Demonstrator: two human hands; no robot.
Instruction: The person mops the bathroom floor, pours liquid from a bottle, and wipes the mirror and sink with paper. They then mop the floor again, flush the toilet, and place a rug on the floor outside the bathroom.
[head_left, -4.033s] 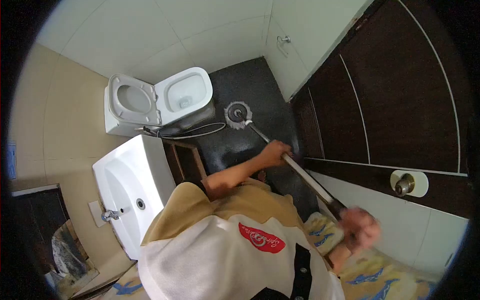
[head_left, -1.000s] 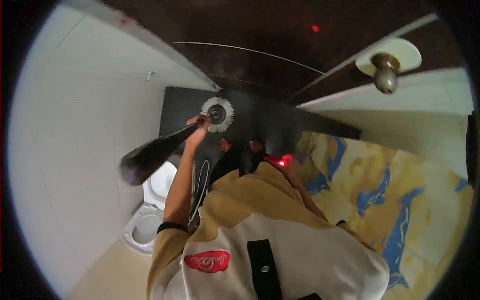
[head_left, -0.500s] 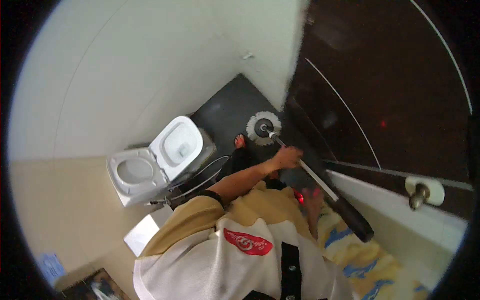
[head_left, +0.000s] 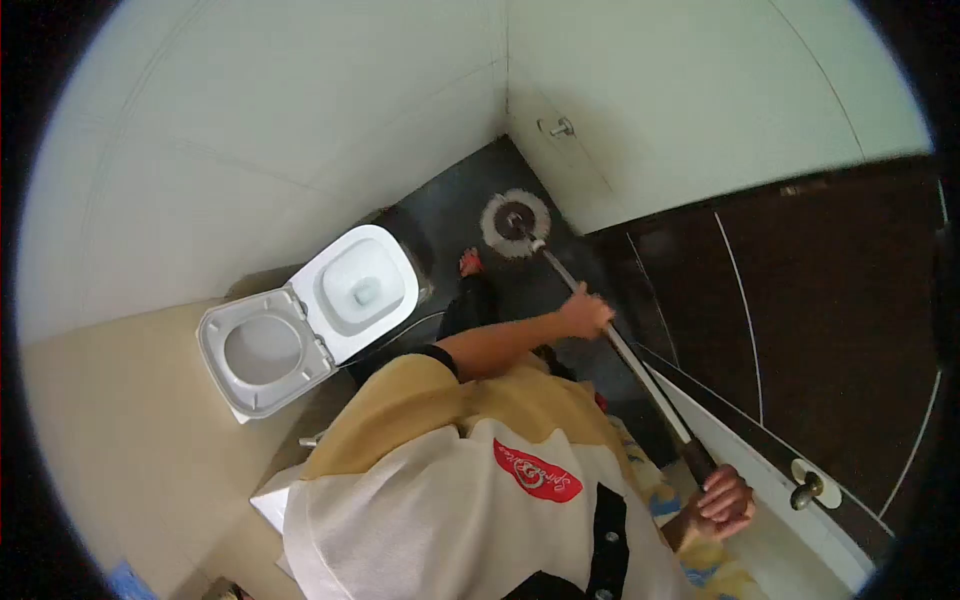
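A round spin mop (head_left: 648,380) with a white fringe stands on the dark floor, its pole slanting down to the right. My left hand (head_left: 585,312) is wrapped round the middle of the pole. My right hand (head_left: 724,502) is closed round the black grip at the pole's upper end. The mop head (head_left: 494,238) rests on the floor near the wall corner, just beyond my bare foot (head_left: 470,262).
Left of me stands a white toilet (head_left: 395,285) with its lid (head_left: 222,365) raised. A dark door (head_left: 800,310) with a knob (head_left: 806,494) is on the right. A small tap (head_left: 562,127) juts from the far wall. Yellow patterned cloth (head_left: 720,570) shows at lower right.
My right hand, off the pole and blurred before, has moved right onto the black grip. The mop head sits slightly higher and further left in view. My view has turned, showing more far wall.
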